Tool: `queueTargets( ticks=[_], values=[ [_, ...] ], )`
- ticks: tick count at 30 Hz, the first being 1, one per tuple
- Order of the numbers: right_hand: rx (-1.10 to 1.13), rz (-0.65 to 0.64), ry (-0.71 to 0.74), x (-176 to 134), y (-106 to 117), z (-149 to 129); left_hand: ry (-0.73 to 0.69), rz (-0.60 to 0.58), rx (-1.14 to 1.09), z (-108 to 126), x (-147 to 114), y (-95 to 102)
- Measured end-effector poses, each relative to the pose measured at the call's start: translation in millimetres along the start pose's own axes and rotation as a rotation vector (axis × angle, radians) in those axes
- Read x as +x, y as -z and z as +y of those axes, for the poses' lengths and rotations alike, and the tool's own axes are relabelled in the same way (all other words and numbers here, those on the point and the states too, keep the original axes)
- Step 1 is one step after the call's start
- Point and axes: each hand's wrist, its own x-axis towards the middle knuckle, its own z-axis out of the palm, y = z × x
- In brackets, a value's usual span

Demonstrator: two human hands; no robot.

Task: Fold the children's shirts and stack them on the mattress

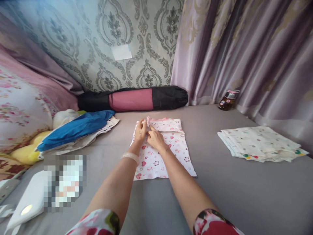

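Cloth (154, 164) with heart print lies spread on my grey bedsheet (220, 189), far edge folded over. My left hand (141, 131) pinches its pink trim (148, 119); right hand (156, 137)'s half-curled alongside, can't tell its grip.

- From my end, the cloth (154, 161) is white with red hearts and small flowers
- I see plain grey on the sheet (227, 192)
- Roll (130, 100): black ends, pink middle
- Mauve curtain (205, 49), gold motifs
- Blue fabric (78, 129)
- Pale wallpaper (144, 49), grey damask
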Motion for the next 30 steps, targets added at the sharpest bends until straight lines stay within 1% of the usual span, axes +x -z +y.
queueTargets(
  ticks=[3, 8, 11, 13, 15, 17, 19, 20, 22, 26, 30],
  values=[
    [-0.021, -0.015, 0.018, 1, 0, 0, 0.021, 0.04, 0.01, -2, 1, -1.8],
    [-0.021, -0.009, 0.026, 1, -2, -1, -0.036, 0.093, 0.063, -7, 1, -3.1],
    [0.016, 0.013, 0.029, 3, -3, 0, -0.044, 0.118, 0.058, -13, 3, -2.6],
    [0.053, 0.063, 0.001, 5, -3, 2, -0.036, 0.121, 0.007, -16, 5, -2.6],
    [0.077, 0.148, -0.051, 8, -1, 6, -0.034, 0.127, -0.054, -19, 6, -2.8],
    [0.059, 0.231, -0.114, 12, 2, 12, -0.047, 0.145, -0.098, -20, 6, -3.1],
    [0.001, 0.265, -0.167, 15, 6, 19, -0.066, 0.159, -0.124, -20, 6, -3.1],
    [-0.034, 0.254, -0.189, 17, 8, 23, -0.076, 0.163, -0.129, -20, 6, -3.0],
    [-0.095, 0.194, -0.217, 19, 10, 31, -0.094, 0.173, -0.108, -18, 5, -2.2],
    [-0.172, 0.066, -0.212, 21, 7, 45, -0.124, 0.197, 0.032, -17, 3, -0.5],
    [-0.215, 0.036, -0.207, 20, 3, 55, -0.077, 0.233, 0.172, -19, 4, -1.0]
  ],
)
